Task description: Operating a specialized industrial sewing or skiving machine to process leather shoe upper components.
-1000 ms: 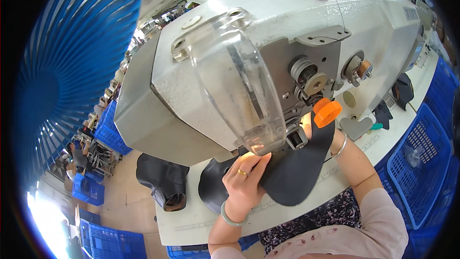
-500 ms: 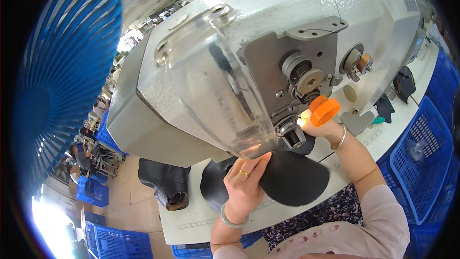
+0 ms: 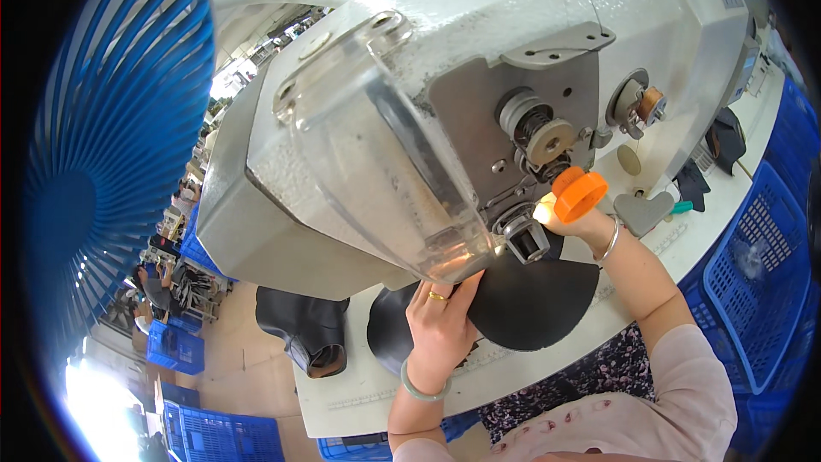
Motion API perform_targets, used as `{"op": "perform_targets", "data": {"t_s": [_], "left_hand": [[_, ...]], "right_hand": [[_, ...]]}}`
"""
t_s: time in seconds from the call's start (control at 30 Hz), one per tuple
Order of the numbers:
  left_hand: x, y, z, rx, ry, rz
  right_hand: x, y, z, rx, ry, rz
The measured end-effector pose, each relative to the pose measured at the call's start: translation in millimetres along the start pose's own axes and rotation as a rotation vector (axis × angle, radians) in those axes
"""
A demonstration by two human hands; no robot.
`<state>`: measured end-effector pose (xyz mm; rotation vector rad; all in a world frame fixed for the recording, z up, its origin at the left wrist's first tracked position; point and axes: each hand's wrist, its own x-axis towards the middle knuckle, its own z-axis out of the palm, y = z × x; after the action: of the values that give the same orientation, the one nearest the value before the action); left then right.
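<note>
Under the head of a large white sewing machine (image 3: 376, 188) lies a black leather-like piece (image 3: 539, 304) with a rounded edge. My left hand (image 3: 440, 338), with a ring and a pale bangle, grips its left side with thumb and fingers; the fingertips are hidden at the clear guard (image 3: 402, 180). Another black part (image 3: 389, 334) curves out to the left of that hand. My right hand (image 3: 581, 227), with a silver bangle, reaches in behind an orange ring-shaped fitting (image 3: 580, 195) by a lit lamp. Its fingers are mostly hidden. The needle area is out of sight.
A shaped black leather piece (image 3: 308, 329) sits at the table's left end. A blue fan (image 3: 111, 154) stands close on the left. Blue crates (image 3: 753, 291) flank the table (image 3: 342, 415) at right; more lie on the floor. Small black pieces (image 3: 725, 141) rest at far right.
The black piece has turned under the machine head, its rounded lobe shifting up and right. My left hand stays on its left side. The whole view has shifted slightly.
</note>
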<state>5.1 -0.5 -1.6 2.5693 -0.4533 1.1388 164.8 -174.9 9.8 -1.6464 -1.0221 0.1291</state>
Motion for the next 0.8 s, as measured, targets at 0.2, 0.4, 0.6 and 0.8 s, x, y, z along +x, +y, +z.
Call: {"op": "perform_targets", "data": {"t_s": [0.2,0.4,0.6,0.8], "left_hand": [[-1,-5,1,-0.029,0.001,-0.036],[-16,-15,6,-0.193,0.069,-0.121],[-6,7,1,-0.325,0.029,-0.336],[-10,6,1,-0.015,-0.043,-0.087]], "right_hand": [[7,11,5,-0.016,0.009,-0.015],[9,12,11,-0.069,0.031,-0.070],[5,12,9,-0.001,0.161,-0.233],[3,2,8,-0.181,0.082,-0.107]]}}
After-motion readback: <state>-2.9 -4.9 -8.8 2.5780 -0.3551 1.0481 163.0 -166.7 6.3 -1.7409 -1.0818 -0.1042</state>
